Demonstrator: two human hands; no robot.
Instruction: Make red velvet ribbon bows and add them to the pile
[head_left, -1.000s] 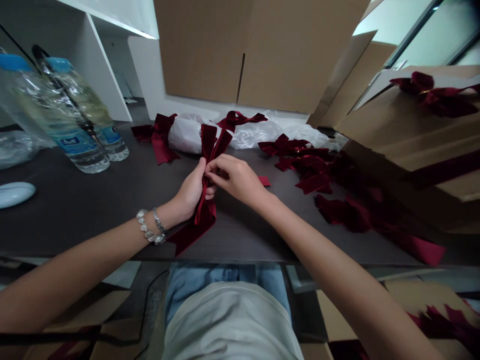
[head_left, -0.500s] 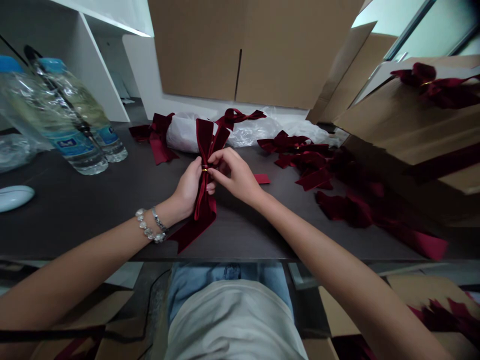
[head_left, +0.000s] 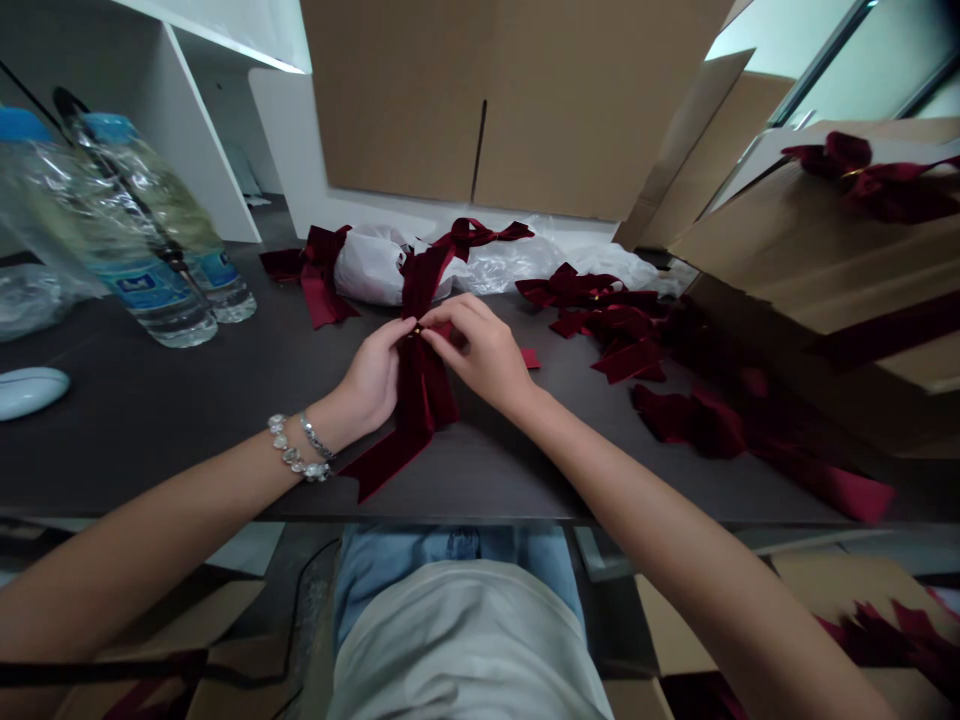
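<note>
Two bare hands up front, the left hand (head_left: 371, 382) and the right hand (head_left: 478, 350), fingertips pinched tight on a dark red velvet bow (head_left: 424, 395) held over the dark tabletop (head_left: 187, 430); it looks light, soft and floppy, so grab it at the small gold tie (head_left: 417, 329), not the tails; more bows (head_left: 607, 320) lie off to the right, near a white plastic bag (head_left: 367, 265).

A packing workroom, dark worktable (head_left: 150, 430), large cardboard cartons (head_left: 397, 110), white shelving (head_left: 202, 150), heaps of velvet bows (head_left: 592, 295)
</note>
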